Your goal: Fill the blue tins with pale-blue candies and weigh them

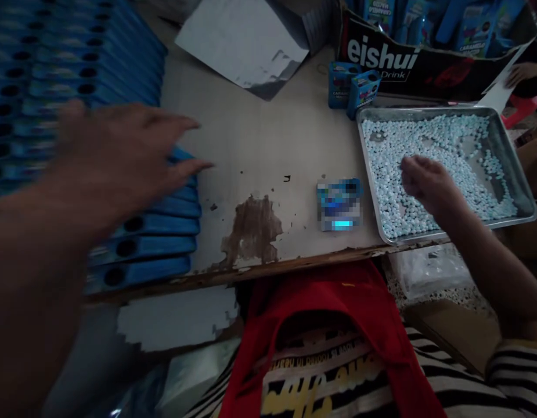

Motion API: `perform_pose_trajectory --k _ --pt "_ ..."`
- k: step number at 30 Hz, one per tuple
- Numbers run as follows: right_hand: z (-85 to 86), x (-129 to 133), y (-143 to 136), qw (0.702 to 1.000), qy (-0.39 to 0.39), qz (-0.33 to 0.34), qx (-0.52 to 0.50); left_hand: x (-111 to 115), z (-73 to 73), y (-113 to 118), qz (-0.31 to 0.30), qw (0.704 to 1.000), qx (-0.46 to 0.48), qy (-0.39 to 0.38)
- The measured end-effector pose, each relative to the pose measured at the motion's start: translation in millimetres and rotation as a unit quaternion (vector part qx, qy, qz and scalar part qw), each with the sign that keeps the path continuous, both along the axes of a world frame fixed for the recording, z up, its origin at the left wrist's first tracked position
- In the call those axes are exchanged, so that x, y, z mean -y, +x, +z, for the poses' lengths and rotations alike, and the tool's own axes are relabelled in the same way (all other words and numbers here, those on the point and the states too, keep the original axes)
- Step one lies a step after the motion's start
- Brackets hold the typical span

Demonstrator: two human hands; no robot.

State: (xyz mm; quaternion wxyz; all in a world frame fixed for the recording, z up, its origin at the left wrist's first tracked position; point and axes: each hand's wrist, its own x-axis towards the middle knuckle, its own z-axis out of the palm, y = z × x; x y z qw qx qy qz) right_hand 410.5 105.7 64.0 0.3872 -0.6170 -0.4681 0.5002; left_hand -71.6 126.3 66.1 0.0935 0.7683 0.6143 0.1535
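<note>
My left hand point(120, 157) is over the stacked rows of flat blue boxes point(159, 223) at the left, thumb and fingers apart, nothing visible between them. My right hand point(431, 183) is above the metal tray point(523, 188), its fingers curled together low over the small pale blue and white candy pieces point(460, 154). What those fingers hold, if anything, is hidden. Between my hands, near the table's front edge, lies a small blue item point(339, 204) blurred into blocks. Two blue caramelo boxes point(363, 93) stand upright behind the tray's left corner.
A black carton point(442, 69) filled with blue boxes stands at the back right. White sheets point(246, 43) lie at the back. The table's front edge point(294, 264) is worn, and another person's hand point(525, 74) shows at the far right.
</note>
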Motion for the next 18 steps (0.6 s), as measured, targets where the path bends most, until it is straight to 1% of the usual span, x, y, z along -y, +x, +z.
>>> perform_pose_trajectory --k 1,2,3,4,5,7,8,11,13,15,17,18 --pt "-4.0 -8.6 15.0 0.993 -0.058 -0.064 -0.077 8.5 1.3 12.7 -0.014 0.999 -0.026 0.013" --pt "-8.0 -15.7 27.3 0.977 -0.113 -0.122 -0.133 16.6 1.3 26.7 -0.033 0.999 -0.04 0.018" --pt "-11.5 -20.9 36.6 0.959 -0.152 -0.169 -0.167 24.6 0.1 41.6 -0.051 0.997 -0.052 0.017" --pt "-14.6 -23.9 42.9 0.946 -0.173 -0.195 -0.191 32.2 -2.4 57.0 -0.065 0.996 -0.065 0.015" --pt "-17.2 -25.0 46.9 0.943 -0.183 -0.193 -0.201 39.5 -6.1 72.3 -0.081 0.993 -0.08 0.004" --pt "-23.0 -23.3 51.7 0.94 -0.209 -0.161 -0.216 52.4 -16.3 100.6 -0.114 0.989 -0.091 -0.026" --pt "-27.3 -22.1 54.0 0.941 -0.217 -0.145 -0.217 57.7 -21.9 112.5 -0.12 0.988 -0.087 -0.05" --pt "-49.1 -24.4 65.2 0.946 -0.237 -0.084 -0.203 69.6 -34.5 135.1 -0.108 0.986 -0.074 -0.103" --pt "-68.4 -31.8 74.6 0.957 -0.236 -0.028 -0.168 74.9 -37.2 139.2 -0.099 0.986 -0.054 -0.122" --pt "-84.8 -40.3 82.5 0.971 -0.198 0.004 -0.137 78.5 -37.8 136.6 -0.095 0.986 -0.034 -0.133" --pt "-92.4 -46.5 86.1 0.982 -0.129 0.02 -0.136 80.3 -40.0 130.4 -0.088 0.987 -0.028 -0.135" --pt "-91.9 -48.1 85.6 0.983 -0.089 0.041 -0.154 80.6 -42.2 127.0 -0.084 0.987 -0.029 -0.133"
